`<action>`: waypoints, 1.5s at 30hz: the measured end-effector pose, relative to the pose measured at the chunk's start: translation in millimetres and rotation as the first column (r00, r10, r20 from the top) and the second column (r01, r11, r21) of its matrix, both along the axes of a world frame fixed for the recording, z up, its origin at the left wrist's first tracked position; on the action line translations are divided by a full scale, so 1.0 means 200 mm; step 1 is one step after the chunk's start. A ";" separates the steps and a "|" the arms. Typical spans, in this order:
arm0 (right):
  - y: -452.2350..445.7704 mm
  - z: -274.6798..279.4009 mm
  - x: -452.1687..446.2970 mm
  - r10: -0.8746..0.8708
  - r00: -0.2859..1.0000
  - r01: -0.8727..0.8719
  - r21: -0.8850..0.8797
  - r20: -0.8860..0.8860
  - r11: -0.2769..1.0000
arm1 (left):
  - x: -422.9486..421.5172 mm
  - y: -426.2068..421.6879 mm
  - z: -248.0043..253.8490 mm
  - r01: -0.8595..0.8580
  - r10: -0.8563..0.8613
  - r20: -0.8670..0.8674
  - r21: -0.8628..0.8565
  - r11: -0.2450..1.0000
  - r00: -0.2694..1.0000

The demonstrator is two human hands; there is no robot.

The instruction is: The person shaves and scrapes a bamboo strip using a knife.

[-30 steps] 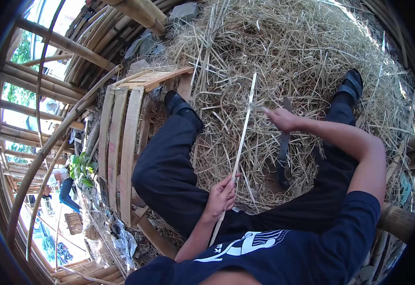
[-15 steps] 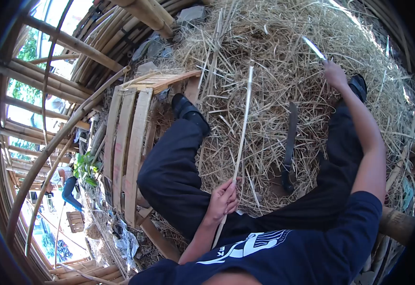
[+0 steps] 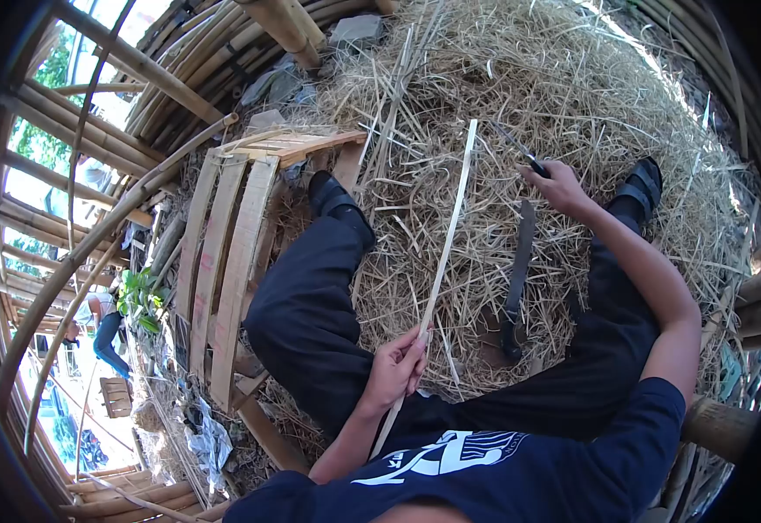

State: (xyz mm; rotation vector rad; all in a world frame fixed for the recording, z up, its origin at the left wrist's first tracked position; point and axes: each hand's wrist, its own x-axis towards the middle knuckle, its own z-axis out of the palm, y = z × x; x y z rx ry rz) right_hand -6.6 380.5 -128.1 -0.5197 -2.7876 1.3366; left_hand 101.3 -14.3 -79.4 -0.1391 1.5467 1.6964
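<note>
My left hand (image 3: 395, 370) is closed round the lower part of a long, pale bamboo strip (image 3: 452, 228), which slants up from my lap over the shavings. In my right hand (image 3: 557, 186) is a knife (image 3: 520, 148) with a dark handle, its blade directed up and left, to the right of the strip's upper end and apart from it. Below that hand a large dark blade (image 3: 518, 261) with a black handle lies on the shavings, between my legs.
Bamboo shavings (image 3: 555, 78) cover the ground. A slatted wooden crate (image 3: 243, 253) stands beside my leg at the left. Bamboo poles (image 3: 136, 196) form a frame there, and another person (image 3: 106, 336) is beyond it. A thick bamboo pole (image 3: 719, 427) is at the right.
My right hand swung out to the upper right with the knife, then came back down and left towards the strip. My left hand stays on the strip, whose upper end has shifted slightly right.
</note>
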 end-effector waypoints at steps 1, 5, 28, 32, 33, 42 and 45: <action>-0.06 0.05 -0.03 -0.021 1.000 0.023 -0.092 0.019 0.995 | 0.00 0.00 0.02 0.018 -0.019 -0.031 -0.025 1.000 0.999; -0.24 0.26 -0.11 -0.046 0.999 0.039 -0.290 -0.017 0.956 | -0.02 -0.02 0.09 0.068 -0.074 -0.120 -0.056 0.996 0.990; -0.37 0.78 -0.51 -0.258 0.874 0.069 -0.419 -0.413 0.905 | -0.29 -0.07 0.44 0.140 -0.108 -0.356 0.065 0.988 0.928; -0.24 0.73 -0.54 -0.243 0.931 0.014 -0.636 -0.273 0.771 | -0.32 -0.02 0.40 0.153 -0.119 -0.278 0.107 0.982 0.953; -0.22 0.71 -0.54 -0.242 0.932 0.015 -0.637 -0.271 0.770 | -0.32 -0.01 0.38 0.152 -0.118 -0.275 0.106 0.983 0.954; -0.08 0.51 -0.59 -0.169 0.967 0.048 -0.513 -0.192 0.857 | -0.27 0.08 0.33 0.126 -0.106 -0.172 0.108 0.986 0.979; -0.04 0.44 -0.68 -0.170 0.954 0.104 -0.257 -0.249 0.961 | -0.27 0.10 0.31 0.117 -0.096 -0.159 0.129 0.985 0.983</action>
